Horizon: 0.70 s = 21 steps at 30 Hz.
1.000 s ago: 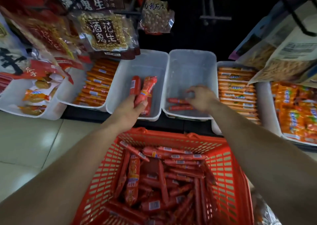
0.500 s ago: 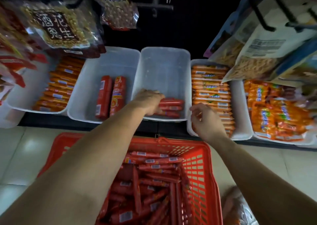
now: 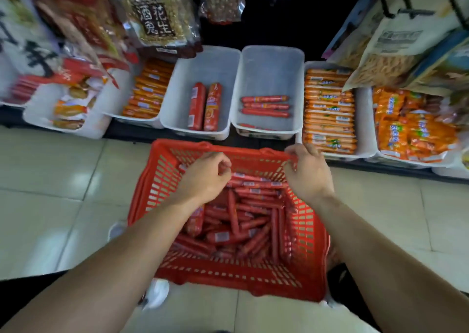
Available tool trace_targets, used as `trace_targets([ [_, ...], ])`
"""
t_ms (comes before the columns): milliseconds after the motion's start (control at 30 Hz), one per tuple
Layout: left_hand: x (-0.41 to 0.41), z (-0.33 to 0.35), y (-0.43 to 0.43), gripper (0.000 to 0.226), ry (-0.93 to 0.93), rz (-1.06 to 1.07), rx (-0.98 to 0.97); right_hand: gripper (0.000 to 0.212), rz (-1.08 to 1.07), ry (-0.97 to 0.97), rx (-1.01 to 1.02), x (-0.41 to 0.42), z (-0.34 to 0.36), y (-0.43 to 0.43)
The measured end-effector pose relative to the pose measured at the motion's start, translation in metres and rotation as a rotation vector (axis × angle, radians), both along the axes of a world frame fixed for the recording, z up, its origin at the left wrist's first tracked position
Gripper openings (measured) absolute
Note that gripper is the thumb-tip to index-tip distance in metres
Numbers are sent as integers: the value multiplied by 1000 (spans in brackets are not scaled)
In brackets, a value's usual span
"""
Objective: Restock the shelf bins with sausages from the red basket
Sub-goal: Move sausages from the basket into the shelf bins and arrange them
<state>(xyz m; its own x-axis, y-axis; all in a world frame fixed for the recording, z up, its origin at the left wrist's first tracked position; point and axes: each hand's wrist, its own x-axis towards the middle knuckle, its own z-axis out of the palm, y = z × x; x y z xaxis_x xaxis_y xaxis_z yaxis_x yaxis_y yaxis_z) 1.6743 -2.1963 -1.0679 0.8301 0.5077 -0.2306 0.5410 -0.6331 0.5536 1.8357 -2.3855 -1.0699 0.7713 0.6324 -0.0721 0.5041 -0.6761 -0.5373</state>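
From the head camera, a red plastic lattice basket (image 3: 223, 274) stands on the pale tiled floor (image 3: 50, 180) in front of a low shelf. It is heaped with thin red-wrapped sausages (image 3: 243, 218), and their small white labels are too blurred to read.

The left hand (image 3: 203, 178) hangs over the far end of the heap with its fingers curled under; whether it has hold of anything cannot be told. The right hand (image 3: 308, 173) is at the basket's far right corner, its fingertips (image 3: 291, 158) curled onto the rim.

On the shelf, one white translucent plastic bin (image 3: 203, 66) holds two thick red sausages (image 3: 204, 107) lying side by side. The white translucent bin next to it (image 3: 271, 66) holds three thin red ones (image 3: 265, 105), laid crosswise. Bins of orange-wrapped sausages (image 3: 328, 109) flank them.

Above hangs a clear bag of peanuts (image 3: 157, 19) whose dark label reads 酒鬼花生 (the only legible writing).
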Motion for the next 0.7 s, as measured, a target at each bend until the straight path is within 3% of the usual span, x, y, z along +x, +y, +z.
trace_targets([
  [133, -56, -42, -22, 28, 386, -2, -113, 40, 126, 145, -194, -46, -36, -13],
  [200, -74, -62, -31, 35, 468, 22, -166, 52, 156, 273, -351, -59, -61, -17],
  [433, -86, -112, -29, 72, 527, 199, -25, 66, 244, 360, -536, -65, -124, 9],
  [700, -80, -145, -26, 105, 564, 262, -66, 63, 475, 122, -343, -85, -143, 84],
])
